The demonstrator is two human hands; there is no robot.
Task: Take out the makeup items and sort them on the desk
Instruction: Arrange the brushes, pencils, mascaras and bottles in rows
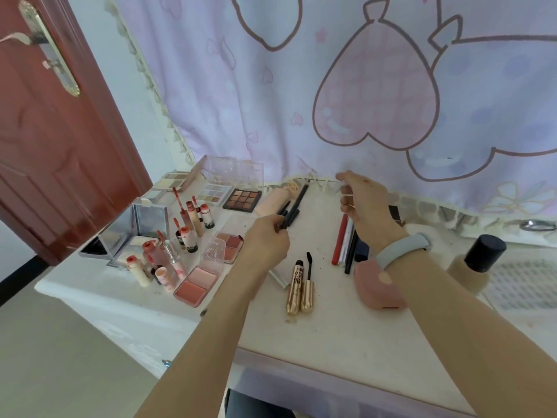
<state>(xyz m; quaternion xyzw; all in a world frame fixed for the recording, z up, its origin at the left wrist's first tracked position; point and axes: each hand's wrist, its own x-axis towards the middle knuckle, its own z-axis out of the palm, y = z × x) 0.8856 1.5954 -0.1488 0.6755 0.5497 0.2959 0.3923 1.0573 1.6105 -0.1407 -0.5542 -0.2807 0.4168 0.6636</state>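
Left hand (268,239): fingers curled, pinching the near ends of a bundle of black pencils (291,211) that slant up and away across the desk (346,333). Right hand (361,203): raised near the curtain hem, fingers curled round something thin and pale (too blurred to name); a grey-blue wristband (402,250) sits on that wrist.

Step in hand, as I judge it: laying the slim pencil-type items into one group. To do it well, set the black pencils down parallel, tips all pointing the same way, in the bare strip between the dark-brown palette (244,198) and the red, silver and black sticks (345,242). Release them low so they do not roll into the neighbouring groups.

Counts, left to right:
- mirrored boxes at the left edge: two, possibly three (reflections confuse this).
- small red-capped tubes and bottles (168,248): roughly a dozen, standing and lying close together; exact number not readable.
- eyeshadow palettes along the back: about four.
- blush compacts (196,285): two, plus one clear lid between them.
- black pencils in the left hand: three or four.
- gold mascara (301,289): two pieces, tube and wand, side by side.
- sticks by the right wrist: three.
- pink pouch (376,289): one.
- dark-capped foundation bottle (473,267): one.
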